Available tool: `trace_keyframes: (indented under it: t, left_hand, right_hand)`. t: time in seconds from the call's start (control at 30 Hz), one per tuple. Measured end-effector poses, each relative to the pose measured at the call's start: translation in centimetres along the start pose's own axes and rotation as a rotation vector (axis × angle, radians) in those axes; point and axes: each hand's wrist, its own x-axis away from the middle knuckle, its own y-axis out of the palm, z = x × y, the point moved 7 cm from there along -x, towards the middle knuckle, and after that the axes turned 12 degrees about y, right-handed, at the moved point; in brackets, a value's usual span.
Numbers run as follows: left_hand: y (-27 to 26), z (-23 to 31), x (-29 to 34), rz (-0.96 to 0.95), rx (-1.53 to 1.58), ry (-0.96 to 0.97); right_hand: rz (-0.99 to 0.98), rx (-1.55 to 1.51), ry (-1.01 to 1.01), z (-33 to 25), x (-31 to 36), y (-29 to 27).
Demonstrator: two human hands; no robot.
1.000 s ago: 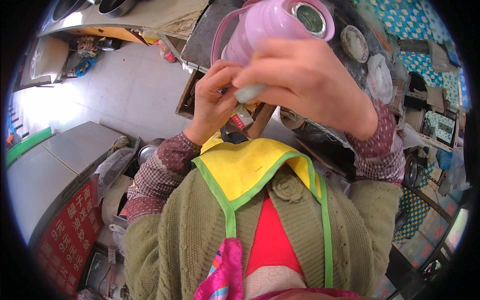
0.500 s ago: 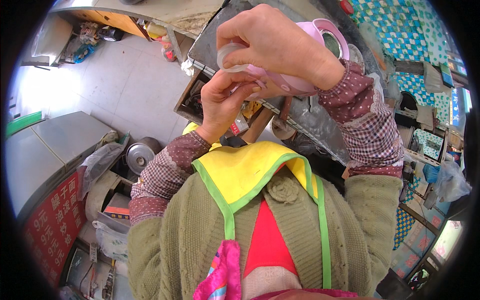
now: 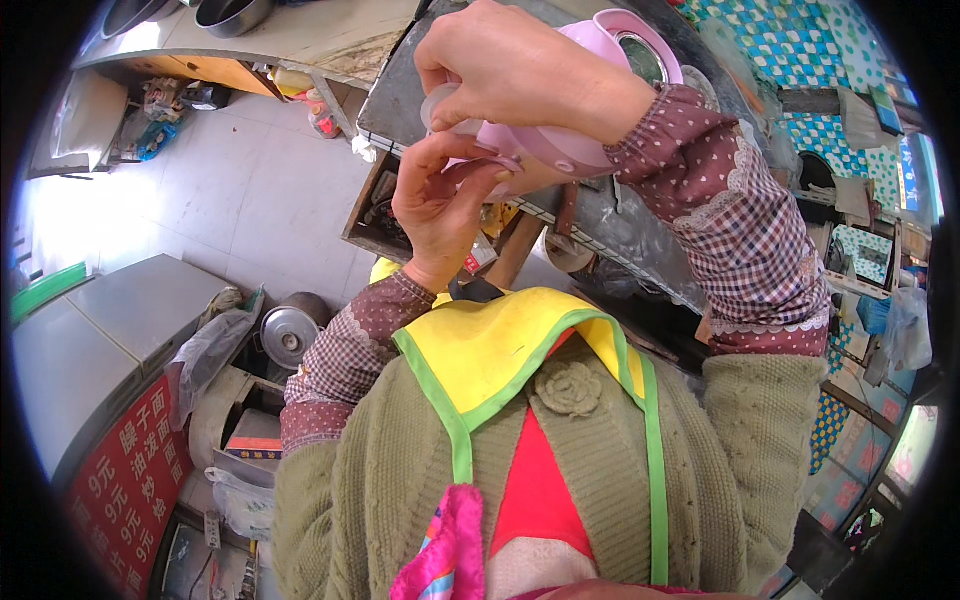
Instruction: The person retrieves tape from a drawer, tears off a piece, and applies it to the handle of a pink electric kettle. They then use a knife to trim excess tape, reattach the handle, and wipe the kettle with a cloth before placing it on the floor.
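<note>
Over the dark worktop [image 3: 395,95], a pink jug-like vessel [image 3: 530,138] lies tilted beneath my right wrist, with a pink loop [image 3: 672,62] around a shiny round part at its far end. My right hand [image 3: 530,75] is closed, thumb and fingers pinching a translucent whitish ring [image 3: 468,126] at the vessel's near-left end. Just below it, my left hand [image 3: 440,205] holds the pink edge between thumb and forefinger. The back of my right hand hides much of the vessel. Whether the ring is attached to it I cannot tell.
An open drawer [image 3: 372,222] juts out below the worktop. A lidded metal pot [image 3: 288,335] stands at left beside plastic bags and a grey cabinet [image 3: 150,290]. Metal bowls [image 3: 235,14] sit on the far-left counter. A wooden handle [image 3: 515,250] is near my apron.
Both hands and the pink vessel sit slightly further left in the picture, and the surroundings have shifted with the head. My grip on the ring and pink edge looks much the same.
</note>
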Motion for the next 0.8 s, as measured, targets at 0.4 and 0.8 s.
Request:
trace_keyframes:
  t: [0.4, 0.8]
  left_hand:
    - [0.1, 1.3, -0.7, -0.209, -0.196, 0.107]
    - [1.0, 1.4, -1.9, -0.273, -0.268, 0.111]
  right_hand:
    - [0.087, -0.090, -0.114, 0.2, 1.2, 0.2]
    - [0.407, 0.156, -0.297, -1.5, 9.7, -1.2]
